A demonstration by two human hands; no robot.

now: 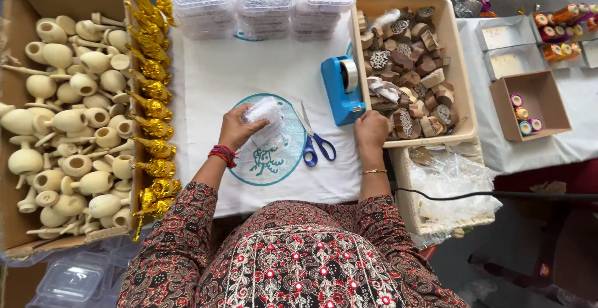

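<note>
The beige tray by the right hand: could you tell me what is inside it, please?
The beige tray holds a heap of carved wooden blocks, some wrapped in plastic. The right hand covers its near corner; lower layers are hidden.

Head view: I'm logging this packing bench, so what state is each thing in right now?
left hand: gripping the bubble-wrapped bundle on the white cloth
right hand: on the tray edge, holding nothing visible
scissors: lying closed, untouched
blue tape dispenser: upright, roll loaded
beige tray: full of carved wooden blocks
cardboard box: open, full of unpainted wooden pieces
clear lidded containers: stacked, closed
</note>
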